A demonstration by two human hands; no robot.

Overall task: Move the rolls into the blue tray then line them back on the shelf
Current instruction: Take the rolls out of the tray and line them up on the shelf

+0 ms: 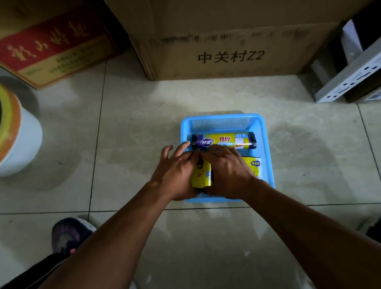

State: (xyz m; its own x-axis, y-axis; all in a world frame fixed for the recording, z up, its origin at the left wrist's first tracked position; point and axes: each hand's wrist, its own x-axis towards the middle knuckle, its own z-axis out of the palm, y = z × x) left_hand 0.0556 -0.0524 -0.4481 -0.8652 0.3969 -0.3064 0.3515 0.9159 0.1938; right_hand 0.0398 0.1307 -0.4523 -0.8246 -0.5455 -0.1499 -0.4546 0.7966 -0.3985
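Head view, beige tiled floor (136, 126), cardboard boxes (233, 47) behind blue tray (264, 137), both hands (201, 169) clasping a yellow roll (200, 174).

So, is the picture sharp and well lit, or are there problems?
Head view: dim at the top, where the cardboard boxes sit in shade; soft glare on the floor tiles; wide-angle bending at the edges; the roll label in the blue tray reads clearly; both hands slightly soft.
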